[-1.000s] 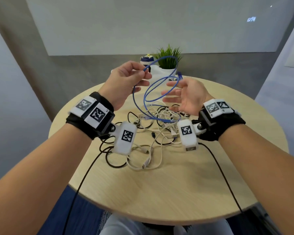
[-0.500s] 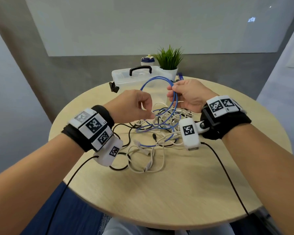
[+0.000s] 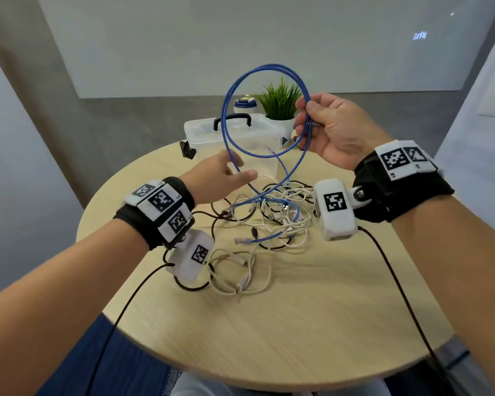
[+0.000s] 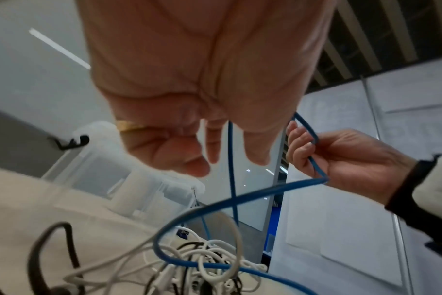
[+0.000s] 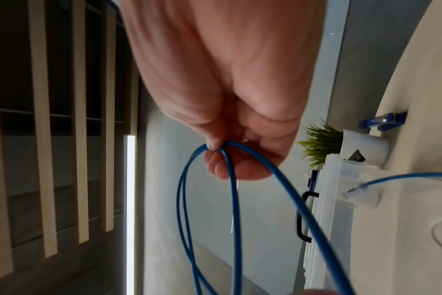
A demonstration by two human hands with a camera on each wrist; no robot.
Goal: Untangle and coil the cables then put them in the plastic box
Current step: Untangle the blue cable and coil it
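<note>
My right hand (image 3: 303, 115) is raised above the table and pinches two or three loops of the blue cable (image 3: 271, 65) between thumb and fingers (image 5: 215, 157). The loops stand upright in front of the clear plastic box (image 3: 206, 132). Lower and to the left, my left hand (image 3: 235, 170) has relaxed, nearly straight fingers. The blue cable (image 4: 231, 159) slides loosely between its thumb and fingers. The rest of the blue cable drops into a tangle of white and black cables (image 3: 272, 221) on the table. One clear plug end (image 3: 242, 240) lies in that tangle.
The box has a black handle (image 3: 232, 119) on its lid and stands at the far side of the round wooden table (image 3: 297, 310). Behind it are a small potted plant (image 3: 280, 107) and a bottle (image 3: 244, 103). Black wires from the wrist cameras trail over the near table edge.
My right hand has lifted the blue loops higher and to the right. My left hand has let go of its grip, opened, and moved forward along the cable.
</note>
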